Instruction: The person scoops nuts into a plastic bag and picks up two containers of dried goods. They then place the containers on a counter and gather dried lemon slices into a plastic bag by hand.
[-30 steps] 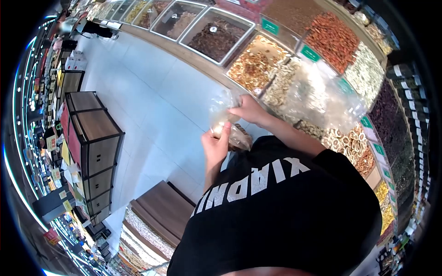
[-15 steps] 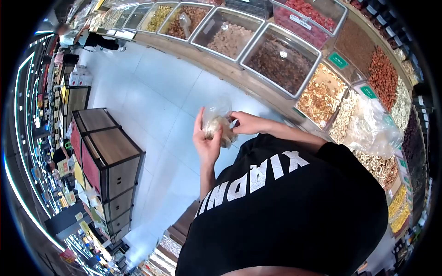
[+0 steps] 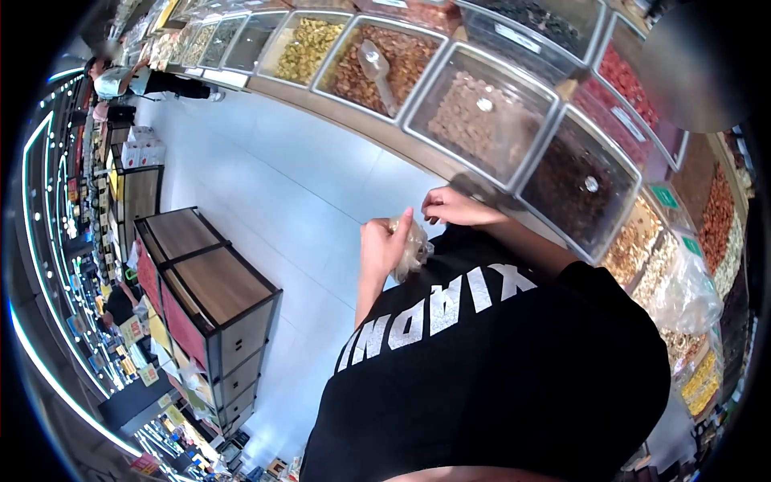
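A small, crumpled bag of clear plastic with pale contents (image 3: 414, 251) is resting in the left hand (image 3: 384, 247), in front of the wearer's black cotton-like shirt with white lettering (image 3: 498, 361) and above the pale tiled floor (image 3: 305, 169). The left grip is clamping on the bag, its thumb pointing upward. The right hand (image 3: 456, 207) is hovering just beside it, fingers curling; whether that grip is pinching anything, one cannot tell. The step in hand is seemingly one of holding and adjusting the bag; the next move is arguably calling for a steady left grip and careful right fingertips on the thin film. Beyond the right hand, a wooden-edged tabletop (image 3: 361, 122) is carrying a clear-lidded bin of dark brown goods (image 3: 574, 181) and another of brown pieces (image 3: 409, 60) with a translucent plastic scoop (image 3: 377, 68). Farther right, a larger, crumpled clear plastic bag (image 3: 684, 293) is lying over loose goods.
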`<action>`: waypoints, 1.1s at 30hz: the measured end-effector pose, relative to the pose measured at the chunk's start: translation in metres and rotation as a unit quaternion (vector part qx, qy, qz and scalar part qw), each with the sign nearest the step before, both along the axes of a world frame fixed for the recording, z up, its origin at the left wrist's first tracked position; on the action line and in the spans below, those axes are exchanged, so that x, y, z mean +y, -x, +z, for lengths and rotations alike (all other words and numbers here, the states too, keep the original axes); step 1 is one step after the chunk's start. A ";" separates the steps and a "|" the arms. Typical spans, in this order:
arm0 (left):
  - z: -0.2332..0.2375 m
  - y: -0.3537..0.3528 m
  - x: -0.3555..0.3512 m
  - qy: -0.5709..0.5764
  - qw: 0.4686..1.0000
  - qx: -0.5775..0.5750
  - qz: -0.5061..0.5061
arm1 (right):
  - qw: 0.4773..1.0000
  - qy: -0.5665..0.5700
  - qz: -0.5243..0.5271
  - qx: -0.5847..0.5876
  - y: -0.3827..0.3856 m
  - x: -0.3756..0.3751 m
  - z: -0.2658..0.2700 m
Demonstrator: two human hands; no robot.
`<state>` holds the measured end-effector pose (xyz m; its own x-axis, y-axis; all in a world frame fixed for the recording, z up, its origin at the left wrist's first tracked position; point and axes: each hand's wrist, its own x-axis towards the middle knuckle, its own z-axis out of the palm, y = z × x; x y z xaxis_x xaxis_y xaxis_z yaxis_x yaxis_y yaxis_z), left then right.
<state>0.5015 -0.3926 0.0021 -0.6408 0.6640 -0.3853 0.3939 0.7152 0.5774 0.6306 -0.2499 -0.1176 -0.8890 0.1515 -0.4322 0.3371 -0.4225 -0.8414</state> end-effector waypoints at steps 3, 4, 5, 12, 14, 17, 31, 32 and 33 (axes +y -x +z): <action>0.020 0.075 0.030 -0.034 0.998 0.042 -0.018 | 0.981 -0.188 -0.022 0.032 0.082 0.042 -0.026; 0.025 0.094 0.042 -0.059 0.996 0.057 -0.023 | 0.960 -0.280 -0.010 0.008 0.103 0.064 -0.006; 0.037 0.111 0.055 -0.084 0.994 0.057 -0.026 | 0.940 -0.341 -0.016 0.000 0.123 0.082 0.012; 0.025 0.260 0.158 -0.208 0.975 0.065 -0.040 | 0.872 -0.455 -0.143 -0.111 0.235 0.185 0.021; 0.016 0.297 0.194 -0.247 0.967 0.034 -0.055 | 0.855 -0.468 -0.168 -0.149 0.260 0.202 0.002; 0.009 0.352 0.248 -0.266 0.958 -0.003 -0.109 | 0.812 -0.503 -0.196 -0.222 0.309 0.219 -0.020; -0.041 0.495 0.454 -0.225 0.869 -0.441 0.013 | 0.734 -0.465 -0.264 -0.419 0.351 0.217 -0.004; -0.046 0.500 0.459 -0.219 0.873 -0.435 -0.004 | 0.716 -0.478 -0.273 -0.429 0.354 0.215 0.009; -0.061 0.508 0.464 -0.209 0.883 -0.419 -0.026 | 0.721 -0.472 -0.269 -0.429 0.354 0.212 0.023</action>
